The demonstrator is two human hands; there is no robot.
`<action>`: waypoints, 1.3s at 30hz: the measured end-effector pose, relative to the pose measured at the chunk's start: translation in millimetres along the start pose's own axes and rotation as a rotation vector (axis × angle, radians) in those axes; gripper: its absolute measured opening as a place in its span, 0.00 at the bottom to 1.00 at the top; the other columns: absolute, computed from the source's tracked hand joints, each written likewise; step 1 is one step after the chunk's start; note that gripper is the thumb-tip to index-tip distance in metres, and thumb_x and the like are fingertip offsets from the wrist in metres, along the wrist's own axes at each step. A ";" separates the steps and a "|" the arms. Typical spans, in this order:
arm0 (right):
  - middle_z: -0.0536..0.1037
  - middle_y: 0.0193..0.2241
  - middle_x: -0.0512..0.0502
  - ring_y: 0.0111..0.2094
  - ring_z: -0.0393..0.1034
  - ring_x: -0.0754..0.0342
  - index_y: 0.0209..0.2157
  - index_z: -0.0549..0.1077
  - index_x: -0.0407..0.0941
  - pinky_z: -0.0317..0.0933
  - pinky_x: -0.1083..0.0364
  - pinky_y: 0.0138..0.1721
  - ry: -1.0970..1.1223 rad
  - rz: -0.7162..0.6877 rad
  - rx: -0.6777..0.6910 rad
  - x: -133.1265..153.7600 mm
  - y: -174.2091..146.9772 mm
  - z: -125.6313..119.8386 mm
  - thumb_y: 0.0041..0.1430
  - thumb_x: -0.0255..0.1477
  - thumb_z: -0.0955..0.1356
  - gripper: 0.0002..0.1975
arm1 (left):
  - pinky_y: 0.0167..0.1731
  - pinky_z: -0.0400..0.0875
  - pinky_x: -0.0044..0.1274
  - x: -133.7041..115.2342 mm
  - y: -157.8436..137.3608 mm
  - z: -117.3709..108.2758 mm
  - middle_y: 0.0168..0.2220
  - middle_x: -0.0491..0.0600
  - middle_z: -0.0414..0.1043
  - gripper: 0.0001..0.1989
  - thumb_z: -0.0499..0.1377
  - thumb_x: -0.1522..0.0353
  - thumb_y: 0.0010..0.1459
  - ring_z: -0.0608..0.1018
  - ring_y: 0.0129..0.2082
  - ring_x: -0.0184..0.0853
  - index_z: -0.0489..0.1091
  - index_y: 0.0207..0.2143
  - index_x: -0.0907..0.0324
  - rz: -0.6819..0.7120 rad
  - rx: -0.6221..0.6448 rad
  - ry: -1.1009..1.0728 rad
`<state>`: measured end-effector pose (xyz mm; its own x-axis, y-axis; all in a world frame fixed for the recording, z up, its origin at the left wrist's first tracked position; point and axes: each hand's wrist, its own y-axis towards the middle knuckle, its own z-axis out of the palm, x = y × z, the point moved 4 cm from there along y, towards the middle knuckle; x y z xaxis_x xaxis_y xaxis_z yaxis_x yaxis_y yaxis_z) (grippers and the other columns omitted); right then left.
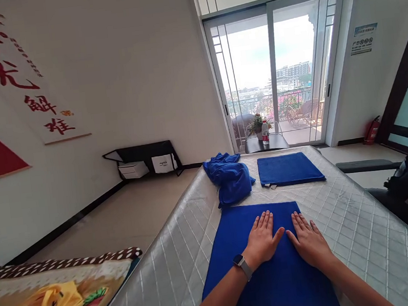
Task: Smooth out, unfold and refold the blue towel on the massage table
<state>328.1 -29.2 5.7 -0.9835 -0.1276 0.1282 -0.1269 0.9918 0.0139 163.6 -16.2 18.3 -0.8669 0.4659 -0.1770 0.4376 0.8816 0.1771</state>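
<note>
In the head view, both bare hands lie palm down at the lower centre of the frame, on a flat blue towel, seemingly to keep its face level and smooth. The left hand has its fingers close together and its thumb spread inward; the right hand has its fingers nearly together, the outermost slightly apart, its thumb likewise turned inward. Neither is clamped on anything. The right hand straddles the towel's right edge, perhaps to steady that border, while the left lies well within the cloth. Just beyond the far edge, a crumpled blue towel sits in a heap at centre; whether the two touch is unclear. To its right, a neat blue towel lies flat with pale tags at its near edge, apparently set there to be out of the hands' way. The broad mattress beneath likely serves as a worktop. As for materials, the towels look soft, matte and short-piled, the flat ones four-sided, the heap all rounded folds. The mattress cover is silvery, slightly glossy and quilted in diamonds. A smartwatch with a squarish dark face and grey band circles the left wrist.
</note>
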 end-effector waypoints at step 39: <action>0.45 0.70 0.43 0.70 0.34 0.51 0.69 0.44 0.37 0.32 0.47 0.68 0.026 0.041 -0.047 -5.5 55.9 3.0 0.68 0.45 0.49 0.37 | 0.64 0.54 0.38 154.5 -53.6 -16.1 0.68 0.61 0.51 0.38 0.35 0.49 0.68 0.55 0.68 0.46 0.51 0.68 0.67 -0.298 -0.088 0.150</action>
<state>326.0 27.0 2.7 -0.9840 -0.0872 0.1555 -0.0795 0.9953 0.0550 2.4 7.2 -2.9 -0.9819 0.1664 -0.0900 0.1430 0.9643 0.2227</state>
